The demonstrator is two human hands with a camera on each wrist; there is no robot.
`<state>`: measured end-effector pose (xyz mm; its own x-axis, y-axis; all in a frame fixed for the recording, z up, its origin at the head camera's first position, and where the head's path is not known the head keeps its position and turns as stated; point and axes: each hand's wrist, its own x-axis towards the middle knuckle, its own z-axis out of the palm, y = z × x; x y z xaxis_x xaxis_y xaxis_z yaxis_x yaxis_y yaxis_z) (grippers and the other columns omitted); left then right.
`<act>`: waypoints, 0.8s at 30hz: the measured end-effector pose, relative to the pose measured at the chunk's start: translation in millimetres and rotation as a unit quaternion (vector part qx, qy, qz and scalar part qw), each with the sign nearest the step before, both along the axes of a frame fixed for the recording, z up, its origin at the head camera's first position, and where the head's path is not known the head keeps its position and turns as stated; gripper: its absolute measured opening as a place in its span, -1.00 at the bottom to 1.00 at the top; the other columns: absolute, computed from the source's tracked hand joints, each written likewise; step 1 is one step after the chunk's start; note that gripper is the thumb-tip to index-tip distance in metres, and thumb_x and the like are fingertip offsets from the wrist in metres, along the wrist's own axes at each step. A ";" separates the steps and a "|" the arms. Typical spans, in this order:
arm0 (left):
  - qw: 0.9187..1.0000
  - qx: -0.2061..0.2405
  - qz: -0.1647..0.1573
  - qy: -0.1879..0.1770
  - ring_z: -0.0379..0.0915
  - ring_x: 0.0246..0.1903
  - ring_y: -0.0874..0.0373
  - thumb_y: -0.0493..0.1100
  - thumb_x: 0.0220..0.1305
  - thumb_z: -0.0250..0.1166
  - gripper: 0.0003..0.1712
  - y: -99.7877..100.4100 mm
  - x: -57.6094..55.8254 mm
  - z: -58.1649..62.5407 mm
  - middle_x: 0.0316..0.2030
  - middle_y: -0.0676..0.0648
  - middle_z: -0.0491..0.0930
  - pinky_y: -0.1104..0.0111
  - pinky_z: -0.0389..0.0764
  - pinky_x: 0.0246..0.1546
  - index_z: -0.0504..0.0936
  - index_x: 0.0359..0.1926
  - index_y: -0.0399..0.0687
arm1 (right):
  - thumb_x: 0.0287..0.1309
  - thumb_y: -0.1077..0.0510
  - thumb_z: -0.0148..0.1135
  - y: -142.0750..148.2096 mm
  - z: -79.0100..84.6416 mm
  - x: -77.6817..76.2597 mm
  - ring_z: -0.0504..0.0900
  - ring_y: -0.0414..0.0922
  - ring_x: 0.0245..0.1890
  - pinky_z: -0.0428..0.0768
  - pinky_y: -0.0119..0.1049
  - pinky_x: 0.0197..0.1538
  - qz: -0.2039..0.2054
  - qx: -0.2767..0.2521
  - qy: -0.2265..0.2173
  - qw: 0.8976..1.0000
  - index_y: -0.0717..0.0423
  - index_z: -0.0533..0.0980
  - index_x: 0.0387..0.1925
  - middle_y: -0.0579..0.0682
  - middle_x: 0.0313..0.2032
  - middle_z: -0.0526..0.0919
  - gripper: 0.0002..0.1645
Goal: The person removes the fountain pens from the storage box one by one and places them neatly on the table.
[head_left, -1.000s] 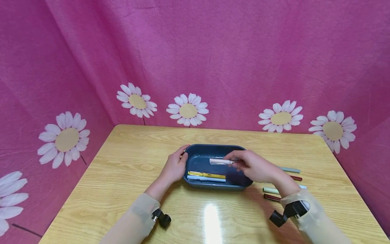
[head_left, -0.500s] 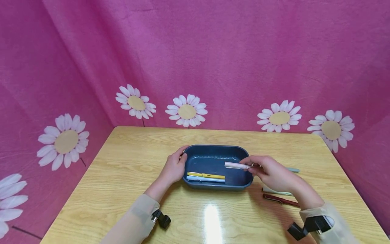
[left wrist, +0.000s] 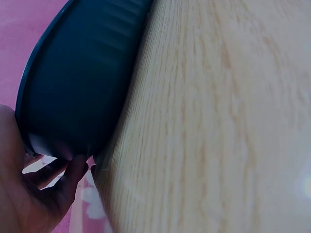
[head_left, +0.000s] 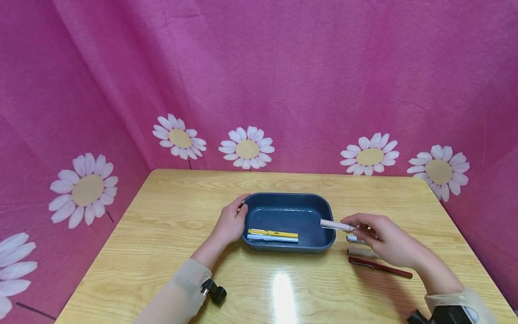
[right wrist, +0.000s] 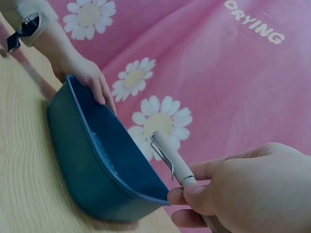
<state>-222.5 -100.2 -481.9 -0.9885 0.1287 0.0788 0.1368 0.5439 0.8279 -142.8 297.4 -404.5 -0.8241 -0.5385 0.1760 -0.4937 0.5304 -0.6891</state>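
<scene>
A dark blue oblong box (head_left: 283,218) stands on the wooden table. My left hand (head_left: 229,224) grips its left end, thumb at the rim; the left wrist view shows fingers against the outer wall of the box (left wrist: 77,82). Between thumb and fingers, my right hand (head_left: 384,238) pinches a pale pink pen (head_left: 335,225) with a metal clip, held over the box's right rim. In the right wrist view the pen (right wrist: 172,158) points up and away from the hand. Inside the box, a yellow pen (head_left: 275,233) and a light blue pen (head_left: 275,239) lie side by side along the front wall.
Right of the box lie a dark red pen (head_left: 382,268), a pale pen (head_left: 362,253) and another pen (head_left: 355,240), the latter two partly hidden by my right hand. Pink curtains (head_left: 283,81) with daisies rise behind the table (head_left: 182,202).
My right hand has moved right with the pale pink pen, from over the middle of the box to its right rim. My left hand stays on the box.
</scene>
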 end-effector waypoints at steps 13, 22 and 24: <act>1.000 0.000 -0.004 0.000 0.53 0.24 -0.15 -0.12 0.70 -0.05 -0.48 -0.7 0.9 0.3 0.30 -0.26 0.56 -0.07 0.46 0.35 0.42 0.54 -0.07 | 0.29 0.50 0.33 31.7 -15.7 18.6 0.65 -0.18 -0.14 0.62 -0.48 -0.11 -0.026 0.029 0.059 0.998 -0.04 0.67 0.11 -0.17 -0.09 0.71 -0.51; 1.000 -0.002 -0.004 0.000 0.51 0.26 -0.16 -0.11 0.71 -0.05 -0.48 -0.7 1.3 1.1 0.31 -0.27 0.55 -0.07 0.44 0.36 0.41 0.55 -0.07 | 0.27 0.52 0.34 48.9 -31.6 33.6 0.65 -0.22 -0.12 0.55 -0.58 -0.08 -0.030 0.027 0.072 0.997 0.00 0.66 0.09 -0.15 -0.08 0.72 -0.51; 1.000 -0.003 -0.003 -0.001 0.51 0.26 -0.16 -0.10 0.71 -0.05 -0.48 -0.6 1.4 1.0 0.31 -0.27 0.55 -0.07 0.44 0.36 0.41 0.55 -0.06 | 0.27 0.52 0.34 51.5 -35.8 36.7 0.65 -0.20 -0.13 0.53 -0.60 -0.07 -0.027 0.023 0.076 0.996 0.00 0.67 0.08 -0.15 -0.08 0.72 -0.52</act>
